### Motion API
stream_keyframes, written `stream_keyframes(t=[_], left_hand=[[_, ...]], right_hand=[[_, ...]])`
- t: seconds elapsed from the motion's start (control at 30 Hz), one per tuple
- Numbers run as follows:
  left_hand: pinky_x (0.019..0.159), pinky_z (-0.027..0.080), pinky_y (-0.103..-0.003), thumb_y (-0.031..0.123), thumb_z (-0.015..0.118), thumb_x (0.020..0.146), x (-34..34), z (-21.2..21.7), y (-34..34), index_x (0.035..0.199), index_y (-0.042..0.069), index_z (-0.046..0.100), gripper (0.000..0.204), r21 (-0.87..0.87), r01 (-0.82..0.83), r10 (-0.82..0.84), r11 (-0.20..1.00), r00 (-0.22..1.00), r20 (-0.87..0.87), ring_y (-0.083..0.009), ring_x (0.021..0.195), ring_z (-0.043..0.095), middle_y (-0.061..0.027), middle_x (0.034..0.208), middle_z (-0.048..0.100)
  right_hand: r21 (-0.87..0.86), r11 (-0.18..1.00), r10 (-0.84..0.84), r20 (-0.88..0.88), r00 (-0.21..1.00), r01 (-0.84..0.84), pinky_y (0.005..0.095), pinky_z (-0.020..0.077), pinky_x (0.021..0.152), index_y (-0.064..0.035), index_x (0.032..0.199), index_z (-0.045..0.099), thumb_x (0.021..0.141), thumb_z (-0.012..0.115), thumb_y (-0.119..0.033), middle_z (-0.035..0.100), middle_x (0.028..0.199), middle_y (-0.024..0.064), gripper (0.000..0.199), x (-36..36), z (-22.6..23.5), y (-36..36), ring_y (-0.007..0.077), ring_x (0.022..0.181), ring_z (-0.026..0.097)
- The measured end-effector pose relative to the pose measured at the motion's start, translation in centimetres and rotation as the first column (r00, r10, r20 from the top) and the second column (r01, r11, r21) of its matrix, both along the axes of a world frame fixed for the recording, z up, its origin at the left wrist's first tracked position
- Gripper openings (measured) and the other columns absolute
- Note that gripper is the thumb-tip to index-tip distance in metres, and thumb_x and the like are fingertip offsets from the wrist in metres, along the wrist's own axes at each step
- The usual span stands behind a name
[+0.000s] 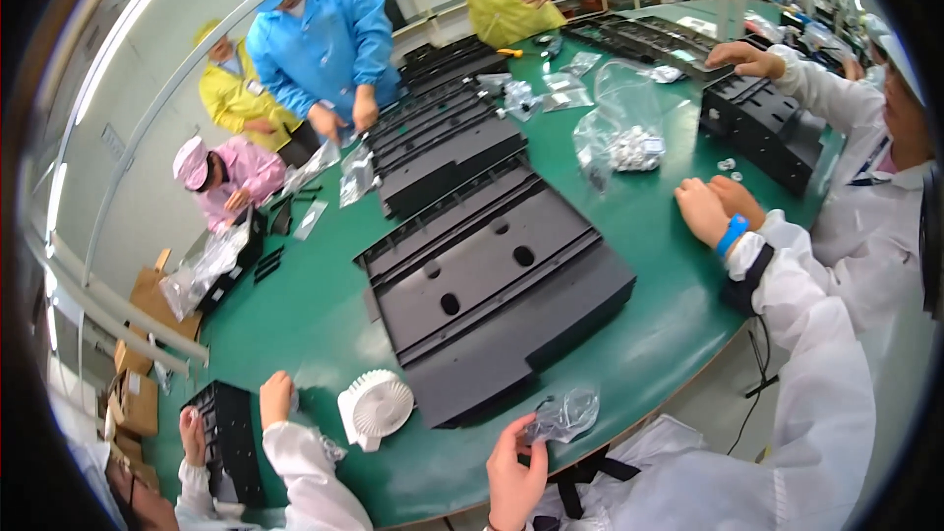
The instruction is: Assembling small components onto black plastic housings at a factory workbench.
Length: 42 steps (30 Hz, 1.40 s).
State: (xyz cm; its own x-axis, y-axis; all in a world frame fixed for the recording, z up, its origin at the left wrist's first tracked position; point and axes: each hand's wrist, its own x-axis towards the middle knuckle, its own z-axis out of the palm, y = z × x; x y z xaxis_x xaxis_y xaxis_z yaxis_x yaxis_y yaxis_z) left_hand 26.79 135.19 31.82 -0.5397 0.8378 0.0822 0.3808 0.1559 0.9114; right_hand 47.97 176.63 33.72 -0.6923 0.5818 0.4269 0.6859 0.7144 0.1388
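Note:
My left hand point(516, 472), at the table's near edge, has its fingers curled at the side of a small clear plastic bag point(568, 415). What lies in the bag is too blurred to name. My right arm reaches far out to the right, a blue band at the wrist. The right hand point(703, 211) is closed over the green table beside a co-worker's hand point(737, 199); anything in its fingers is hidden. A large black metal panel point(492, 275) with oval holes lies before me. Left of its near corner sits a white round fan-like part point(379, 407).
Beyond my right hand stand a clear bag of small white parts point(635, 149) and a black bracket point(762, 123) under a co-worker's hand. More black panels point(447, 143) line the far table. At lower left, another person's hands hold a black metal part point(224, 438).

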Motion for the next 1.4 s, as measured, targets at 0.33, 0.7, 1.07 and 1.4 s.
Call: stream_keyframes(t=[0.33,0.7,1.07,1.4], left_hand=[[0.098,0.039,-0.045,0.018,0.078,0.075,1.5,3.0,-0.5,0.138,0.009,0.047,0.071,-0.002,0.056,-0.049,0.998,0.851,-0.522,-0.0349,0.121,0.047,-0.0137,0.133,0.048],[0.065,0.051,-0.033,0.007,0.072,0.082,-5.4,11.0,-5.1,0.093,0.005,0.069,0.012,0.240,-0.147,0.236,0.960,0.885,-0.401,-0.0219,0.075,0.066,-0.0079,0.090,0.069],[0.066,0.052,-0.035,0.014,0.073,0.079,-30.4,14.0,-7.7,0.089,-0.001,0.068,0.019,0.099,-0.606,0.546,0.790,0.619,-0.565,-0.0233,0.070,0.067,-0.0125,0.077,0.069],[0.093,0.049,-0.047,0.011,0.065,0.077,-30.7,3.8,-6.8,0.121,0.005,0.057,0.045,-0.279,-0.709,0.264,0.648,0.553,-0.790,-0.0419,0.113,0.056,-0.0228,0.121,0.060]], right_hand=[[0.008,1.000,0.004,-0.110,0.994,-0.003,0.0384,0.0480,0.090,-0.0001,0.114,0.059,0.086,0.049,-0.003,0.055,0.107,0.0186,0.029,3.8,-11.1,8.1,0.0346,0.104,0.055],[0.091,0.995,-0.030,-0.035,0.999,0.033,0.0422,0.0434,0.097,0.0017,0.118,0.061,0.088,0.045,-0.004,0.055,0.130,0.0176,0.035,1.8,-10.6,6.9,0.0355,0.116,0.052],[-0.184,0.962,0.126,-0.347,0.929,-0.199,0.0434,0.0388,0.108,0.0026,0.127,0.052,0.077,0.067,0.002,0.048,0.138,0.0210,0.052,0.0,-6.3,-0.6,0.0405,0.129,0.045],[-0.165,0.927,0.203,-0.534,0.821,-0.337,0.0407,0.0445,0.098,0.0010,0.118,0.056,0.079,0.070,-0.003,0.055,0.126,0.0180,0.042,-1.4,3.3,-7.4,0.0370,0.117,0.053]])
